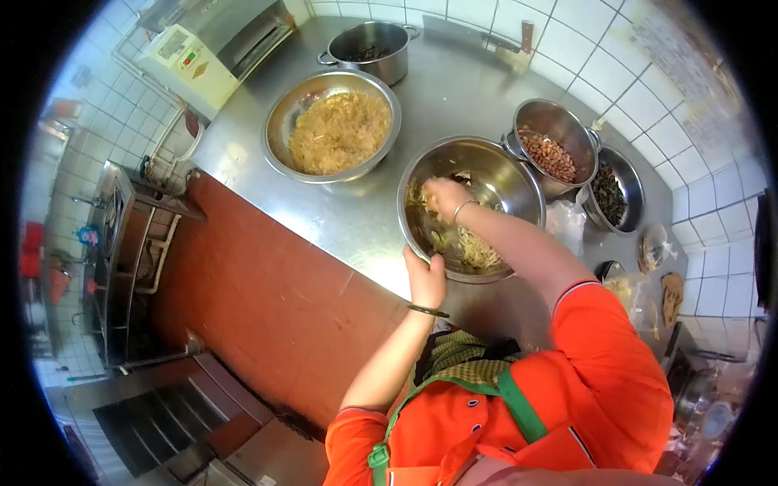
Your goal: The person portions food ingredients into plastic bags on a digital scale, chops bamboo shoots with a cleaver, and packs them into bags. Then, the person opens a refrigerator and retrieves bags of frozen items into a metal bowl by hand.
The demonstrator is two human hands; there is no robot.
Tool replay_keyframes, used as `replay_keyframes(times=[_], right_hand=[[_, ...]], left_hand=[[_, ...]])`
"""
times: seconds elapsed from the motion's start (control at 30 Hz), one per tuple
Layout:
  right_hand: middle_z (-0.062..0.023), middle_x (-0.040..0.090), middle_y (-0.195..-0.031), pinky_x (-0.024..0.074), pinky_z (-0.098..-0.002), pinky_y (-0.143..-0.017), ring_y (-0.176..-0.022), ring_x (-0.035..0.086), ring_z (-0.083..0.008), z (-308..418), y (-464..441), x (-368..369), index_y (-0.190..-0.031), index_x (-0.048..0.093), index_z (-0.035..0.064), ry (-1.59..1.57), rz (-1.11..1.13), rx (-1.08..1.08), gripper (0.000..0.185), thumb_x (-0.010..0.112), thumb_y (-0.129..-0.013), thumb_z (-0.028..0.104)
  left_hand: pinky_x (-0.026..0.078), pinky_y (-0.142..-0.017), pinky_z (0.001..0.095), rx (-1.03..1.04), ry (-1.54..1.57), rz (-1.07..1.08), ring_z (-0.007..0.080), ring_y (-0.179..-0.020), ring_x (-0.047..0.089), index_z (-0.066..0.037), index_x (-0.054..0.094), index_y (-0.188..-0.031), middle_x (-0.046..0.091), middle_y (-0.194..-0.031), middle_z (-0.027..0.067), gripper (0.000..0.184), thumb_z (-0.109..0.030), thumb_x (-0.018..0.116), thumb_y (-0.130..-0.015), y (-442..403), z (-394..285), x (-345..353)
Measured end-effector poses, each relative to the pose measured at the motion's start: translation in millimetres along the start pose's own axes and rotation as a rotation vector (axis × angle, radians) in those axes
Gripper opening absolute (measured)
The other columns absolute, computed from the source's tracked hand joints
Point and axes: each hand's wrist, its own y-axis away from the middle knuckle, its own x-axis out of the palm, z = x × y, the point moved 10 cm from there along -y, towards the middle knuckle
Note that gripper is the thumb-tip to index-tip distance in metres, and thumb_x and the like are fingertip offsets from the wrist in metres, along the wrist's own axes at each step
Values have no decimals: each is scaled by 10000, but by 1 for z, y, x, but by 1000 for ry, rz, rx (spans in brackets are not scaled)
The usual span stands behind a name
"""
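A steel table (340, 215) spreads under and beyond both hands, with a red floor (243, 283) to the left of them, past the table's edge. A white tiled wall (596, 36) stands farther off, beyond and to the right of the grip.

The bowl (519, 182) is on the table, directly about the right hand (446, 198), which is inside it among pale shreds (478, 247). Its fingers are curled; whether they close on any shreds cannot be told. More shreds lie just below that hand. The left hand (425, 275) touches the bowl's near rim; how firmly it grips cannot be told.

Left of the right hand and farther out sits a basin (273, 138) of golden strands (340, 130). Right of it, next to the bowl, is a pot (559, 117) of nuts (547, 154).
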Motion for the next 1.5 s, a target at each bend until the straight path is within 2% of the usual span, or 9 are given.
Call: replay_keyframes(times=[0.13, 0.23, 0.37, 0.43, 0.73, 0.93, 1.23, 1.33, 1.5], right_hand=[[-147, 557, -1112, 422, -341, -830, -975, 548, -237, -64, 11, -36, -1153, 509, 75, -846, -193, 540, 417, 562, -782, 256], [-112, 510, -1112, 350, -449, -902, -991, 486, -228, -56, 55, -62, -1136, 510, 80, -1384, -181, 817, 413, 576, -784, 286], [-73, 577, -784, 421, -269, -401, -524, 520, -154, -68, 136, -94, -875, 568, 71, -1686, -230, 850, 226, 580, -805, 286], [-50, 594, -730, 427, -261, -412, -484, 509, -130, -59, 176, -117, -878, 574, 88, -2101, -63, 356, 216, 554, -824, 296], [-67, 589, -774, 391, -220, -369, -554, 552, -110, -181, 574, -206, -1003, 528, 102, -1751, -1198, 688, 193, 465, -870, 226], [-127, 597, -823, 466, -345, -620, -671, 568, -230, -340, 695, -155, -952, 534, 0, -715, -974, 1340, 264, 484, -830, 229], [-126, 497, -1178, 396, -375, -861, -1029, 497, -217, -324, 692, -143, -1229, 406, 30, -1620, -723, 1053, 507, 478, -876, 386], [-131, 215, -1420, 92, -444, -1063, -1346, 85, -241, -319, 724, -130, -1366, 213, 40, -1741, -636, 1099, 662, 485, -873, 389], [-163, 363, -1267, 270, -387, -981, -1191, 316, -270, -312, 781, -110, -1241, 354, 4, -1226, -405, 908, 521, 542, -835, 271]], left_hand=[[416, -716, 314, -24, -11, 35, 240, -823, 515, 51, 358, -1144, 517, -1003, 186, 420, -38, 495, -757, -18, 15, 0], [317, -899, 374, -30, -182, 70, 308, -1071, 384, 77, 287, -1237, 371, -1208, 230, 594, -185, 566, -782, -24, 10, -6], [349, -922, 390, 134, -96, -234, 303, -1086, 405, 48, 293, -1279, 367, -1240, 221, 612, -186, 609, -810, 6, -35, -46], [359, -900, 389, 390, -166, -255, 273, -1063, 406, 29, 288, -1280, 364, -1224, 192, 553, -142, 564, -833, 41, -90, -27], [372, -902, 394, 886, -110, 805, 296, -1073, 446, 23, 438, -1135, 437, -1183, 183, 379, 16, 494, -761, 234, -122, 213], [402, -857, 388, 788, -240, 1234, 352, -999, 491, 11, 516, -1035, 514, -1073, 199, 299, -15, 544, -738, 367, -78, 390], [348, -933, 415, 558, -550, 916, 416, -1104, 406, 22, 390, -1225, 418, -1204, 276, 509, -223, 557, -812, 380, 44, 535], [298, -973, 446, 664, -571, 936, 431, -1161, 351, -9, 349, -1274, 353, -1282, 269, 665, -357, 617, -773, 390, 44, 551], [236, -1010, 488, 888, -824, 1084, 418, -1230, 274, -82, 330, -1308, 283, -1343, 232, 797, -469, 656, -692, 418, 41, 576]])
